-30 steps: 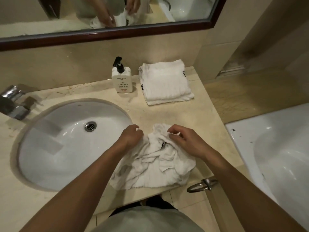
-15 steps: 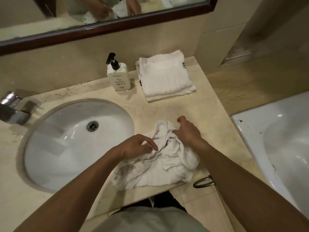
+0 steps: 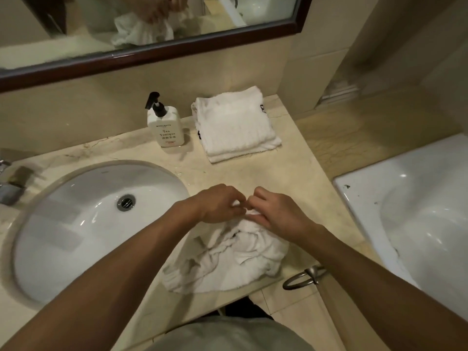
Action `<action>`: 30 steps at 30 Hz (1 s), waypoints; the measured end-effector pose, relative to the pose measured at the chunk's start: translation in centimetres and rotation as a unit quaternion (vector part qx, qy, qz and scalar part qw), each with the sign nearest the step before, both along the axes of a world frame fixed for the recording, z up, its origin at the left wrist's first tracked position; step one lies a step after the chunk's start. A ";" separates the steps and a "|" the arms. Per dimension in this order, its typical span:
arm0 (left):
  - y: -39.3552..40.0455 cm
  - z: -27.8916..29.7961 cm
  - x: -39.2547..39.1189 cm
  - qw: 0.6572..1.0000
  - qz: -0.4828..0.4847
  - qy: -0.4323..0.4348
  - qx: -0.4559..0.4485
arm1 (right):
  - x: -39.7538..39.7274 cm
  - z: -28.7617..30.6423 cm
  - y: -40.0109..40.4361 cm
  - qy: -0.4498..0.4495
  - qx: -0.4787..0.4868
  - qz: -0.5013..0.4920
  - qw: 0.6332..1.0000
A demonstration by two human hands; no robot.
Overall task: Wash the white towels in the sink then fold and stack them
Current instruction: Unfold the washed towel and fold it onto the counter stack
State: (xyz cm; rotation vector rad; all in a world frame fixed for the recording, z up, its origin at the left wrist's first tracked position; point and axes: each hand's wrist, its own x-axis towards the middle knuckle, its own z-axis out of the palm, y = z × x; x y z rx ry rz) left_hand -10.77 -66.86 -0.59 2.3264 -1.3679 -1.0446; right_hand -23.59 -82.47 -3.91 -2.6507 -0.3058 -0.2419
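Your crumpled towel [image 3: 228, 262] lies on the counter [image 3: 291, 178], just right of the sink [image 3: 76, 224], at the front edge near your body. It is bunched up, so it has no clear long side; the lump spreads a bit more left to right than front to back. It looks soft and fluffy, white, with many folds and twists.

Your left hand [image 3: 217, 203] and your right hand [image 3: 276, 214] meet at the far end of the towel. The fingers of both are curled and pinch a small bit of white cloth between them. The fingertips almost touch each other. Your hands hide that end of the towel, so you cannot tell which corner or edge they hold.

The folded towels [image 3: 235, 127] sit in a neat, flat stack at the back of the counter, well apart from the crumpled one. The stack is a rough square. A small dark tag shows at its right edge, too small to read.

Just left of the stack stands a white soap bottle [image 3: 166, 127] with a black pump. The counter is smooth, shiny, tan stone. The sink is a smooth white oval with a metal drain. The tap [image 3: 10, 183] is cut off at the left edge. A white tub [image 3: 405, 224] on the right is cut off too.
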 end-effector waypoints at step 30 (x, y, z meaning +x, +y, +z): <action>6.3 3.5 0.6 0.921 0.301 0.157 -0.189 | 1.9 1.8 0.1 0.159 0.331 -0.170 0.914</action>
